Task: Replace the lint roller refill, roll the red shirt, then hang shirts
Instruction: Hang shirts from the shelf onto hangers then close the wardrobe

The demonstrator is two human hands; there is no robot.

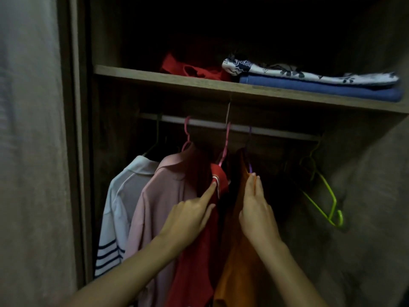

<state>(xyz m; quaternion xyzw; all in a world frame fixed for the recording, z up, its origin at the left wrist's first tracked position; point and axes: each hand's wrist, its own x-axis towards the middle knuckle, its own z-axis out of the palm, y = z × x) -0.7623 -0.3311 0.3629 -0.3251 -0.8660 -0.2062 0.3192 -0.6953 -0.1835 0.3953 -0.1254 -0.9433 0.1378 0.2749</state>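
Inside a dim wardrobe, a red shirt [194, 258] hangs on a pink hanger [226, 142] from the rail [276, 131]. My left hand [190, 216] reaches up to it, the index finger touching its white-striped collar. To its right an orange shirt [241, 262] hangs on a purple hanger [250, 167]. My right hand [256, 207] pinches the orange shirt's shoulder edge by that hanger. A pink shirt [159, 200] and a white shirt with dark stripes [117, 209] hang to the left.
An empty green hanger [325, 196] hangs at the rail's right end. The shelf [155, 77] above carries a crumpled red garment [194, 69] and folded patterned white cloth [298, 73] on folded blue cloth [321, 88]. A grey wall [28, 151] lies left of the wardrobe frame.
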